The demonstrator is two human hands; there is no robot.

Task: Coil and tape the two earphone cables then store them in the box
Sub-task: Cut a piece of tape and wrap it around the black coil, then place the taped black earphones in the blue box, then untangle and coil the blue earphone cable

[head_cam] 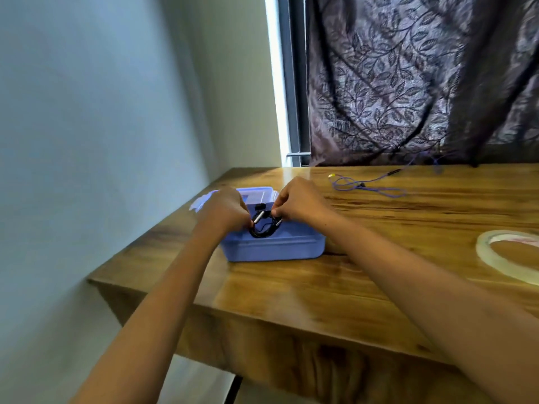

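Note:
A coiled black earphone cable (264, 228) hangs just over the open blue plastic box (274, 247) near the table's left corner. My left hand (223, 209) pinches the coil's left side, where a silver plug sticks out. My right hand (300, 201) pinches its right side. The box's lid (256, 193) stands open behind the hands, partly hidden by them. A purple earphone cable (370, 186) lies loose and uncoiled on the table further back to the right. A roll of clear tape (507, 255) lies flat at the right edge.
The wooden table (291, 290) stands against a pale wall on the left, with a patterned dark curtain (423, 83) hanging behind it. The table's front edge runs diagonally below my forearms, and its left corner is just beyond the box.

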